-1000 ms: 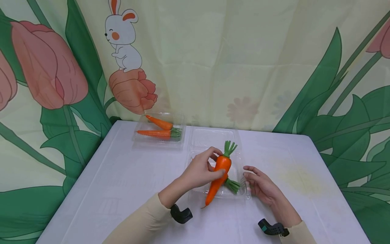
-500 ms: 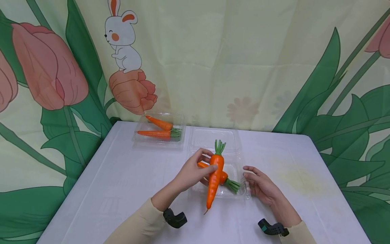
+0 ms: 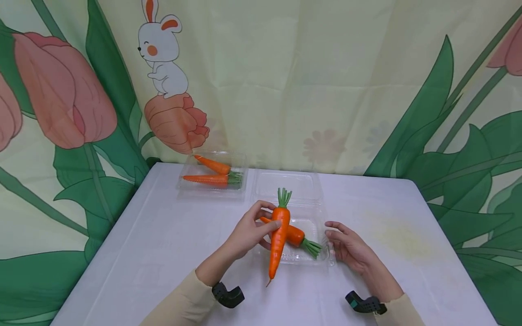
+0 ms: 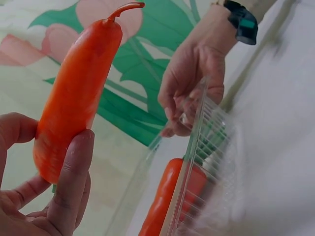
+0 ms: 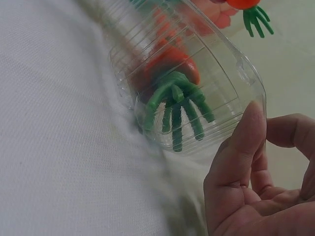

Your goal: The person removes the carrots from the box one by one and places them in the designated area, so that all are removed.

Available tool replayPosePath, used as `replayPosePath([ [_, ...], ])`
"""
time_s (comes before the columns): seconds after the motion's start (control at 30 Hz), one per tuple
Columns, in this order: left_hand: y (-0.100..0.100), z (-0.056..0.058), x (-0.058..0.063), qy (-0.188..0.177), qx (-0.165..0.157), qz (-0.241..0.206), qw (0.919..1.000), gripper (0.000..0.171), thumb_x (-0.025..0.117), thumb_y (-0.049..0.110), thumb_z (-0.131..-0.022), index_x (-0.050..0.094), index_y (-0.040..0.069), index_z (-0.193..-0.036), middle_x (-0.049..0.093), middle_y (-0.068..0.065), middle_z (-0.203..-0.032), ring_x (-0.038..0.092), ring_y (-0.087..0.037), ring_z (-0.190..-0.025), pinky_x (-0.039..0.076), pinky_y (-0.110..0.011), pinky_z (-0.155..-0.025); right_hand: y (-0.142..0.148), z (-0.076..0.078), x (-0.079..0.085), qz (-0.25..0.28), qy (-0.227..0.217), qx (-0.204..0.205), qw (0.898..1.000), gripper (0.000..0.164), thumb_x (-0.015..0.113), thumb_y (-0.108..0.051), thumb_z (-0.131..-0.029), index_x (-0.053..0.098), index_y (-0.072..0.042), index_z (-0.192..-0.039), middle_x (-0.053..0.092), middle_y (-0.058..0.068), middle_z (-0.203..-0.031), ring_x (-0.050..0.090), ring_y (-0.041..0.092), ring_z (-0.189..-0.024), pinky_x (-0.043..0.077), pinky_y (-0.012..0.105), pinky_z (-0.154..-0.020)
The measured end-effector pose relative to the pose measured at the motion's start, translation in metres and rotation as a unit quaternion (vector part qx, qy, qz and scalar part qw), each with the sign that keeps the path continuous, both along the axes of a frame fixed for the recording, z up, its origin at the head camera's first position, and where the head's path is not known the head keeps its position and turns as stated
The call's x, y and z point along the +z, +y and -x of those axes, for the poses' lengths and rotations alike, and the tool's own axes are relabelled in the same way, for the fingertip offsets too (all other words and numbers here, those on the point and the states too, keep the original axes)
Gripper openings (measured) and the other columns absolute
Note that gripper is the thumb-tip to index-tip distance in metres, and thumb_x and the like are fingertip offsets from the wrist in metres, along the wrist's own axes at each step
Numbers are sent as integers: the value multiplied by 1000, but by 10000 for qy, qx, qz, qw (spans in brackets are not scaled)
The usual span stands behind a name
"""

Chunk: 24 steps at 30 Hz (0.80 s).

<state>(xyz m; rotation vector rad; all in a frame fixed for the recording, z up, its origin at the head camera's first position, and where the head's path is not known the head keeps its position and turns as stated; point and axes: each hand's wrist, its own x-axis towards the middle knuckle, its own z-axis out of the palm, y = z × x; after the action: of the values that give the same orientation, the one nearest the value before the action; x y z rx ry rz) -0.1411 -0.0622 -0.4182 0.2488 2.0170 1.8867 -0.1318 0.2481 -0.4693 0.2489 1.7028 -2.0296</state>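
Backdrop: pale cloth printed with tulips and a white rabbit, hanging behind the white-covered table where you work.

Your left hand grips the held carrot, thumb across one face and fingers round the opposite one, closed only to the carrot's thickness. Leaves point away from you, thin tip back toward you. Left wrist view shows this carrot raised, apart from the container beside it.

Your right hand pinches the rim of the near box at that hand's end; thumb and forefinger almost meet, remaining fingers loosely bent.

Between your hands: the near box, clear plastic, its lid laid open on the side away from you. Inside lies the second carrot, set aslant, leaves toward your right hand, narrow end toward your left and partly hidden there by the held carrot.

Beyond your left hand, well apart from it: the far box, also clear, containing two more carrots, leaves to the right. Whether it is closed, cannot tell.

Below each hand: black wristband, beige sleeve.
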Motion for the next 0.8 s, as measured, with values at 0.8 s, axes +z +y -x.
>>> replayPosePath([
  [0.8, -33, 0, -17, -128, 622, -13, 9980, 44, 72, 20, -97, 50, 15, -135, 58, -18, -120, 70, -23, -82, 63, -40, -62, -2, 1, 1, -101, -57, -17, 9999, 48, 58, -16, -105, 33, -8, -145, 58, -7, -86, 56, 5, -71, 50, 21, -58],
])
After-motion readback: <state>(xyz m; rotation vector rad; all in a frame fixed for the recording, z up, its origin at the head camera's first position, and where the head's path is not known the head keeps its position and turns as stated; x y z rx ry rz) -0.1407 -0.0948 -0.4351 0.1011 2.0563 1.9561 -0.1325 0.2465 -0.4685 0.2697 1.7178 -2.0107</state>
